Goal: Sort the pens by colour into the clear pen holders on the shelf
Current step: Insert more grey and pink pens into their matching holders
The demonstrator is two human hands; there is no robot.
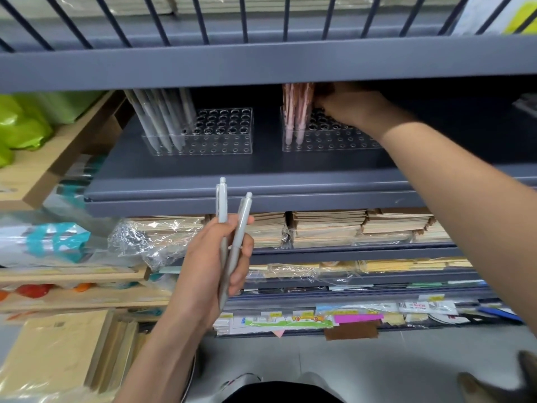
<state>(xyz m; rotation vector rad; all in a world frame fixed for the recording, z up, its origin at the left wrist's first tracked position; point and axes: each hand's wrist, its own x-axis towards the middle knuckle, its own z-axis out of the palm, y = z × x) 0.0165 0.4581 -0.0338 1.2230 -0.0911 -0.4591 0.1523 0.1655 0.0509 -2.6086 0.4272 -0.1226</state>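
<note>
Left hand [213, 257]: low in front of the shelves, with fingers and thumb curled round two pale grey plastic click pens [222, 207]. It holds them side by side, buttons up, tips down past the palm.
Right hand [353, 109]: far in over the right holder, just under the shelf above. Its fingers are right next to the pink pens, but they are dark and partly hidden — I cannot tell if they pinch a pen.
Left clear plastic pen holder with rows of round holes [229, 132]: it sits on the dark grey metal shelf [232, 175], well apart from the other holder.
Bunch of grey pens [162, 117]: they stand in the left end of that holder and lean a little. The holes to their right have no pens.
Right clear plastic pen holder [334, 142]: it sits on the same shelf, under the right hand.
Bunch of pink pens [296, 112]: they stand upright at the left end of the right holder.
Stacks of tan paper books in shiny clear wrap [328, 225]: on the next shelf down, behind the left hand.
Bright green plastic bags [20, 123]: far left — on a light wooden shelf [66, 158].
</note>
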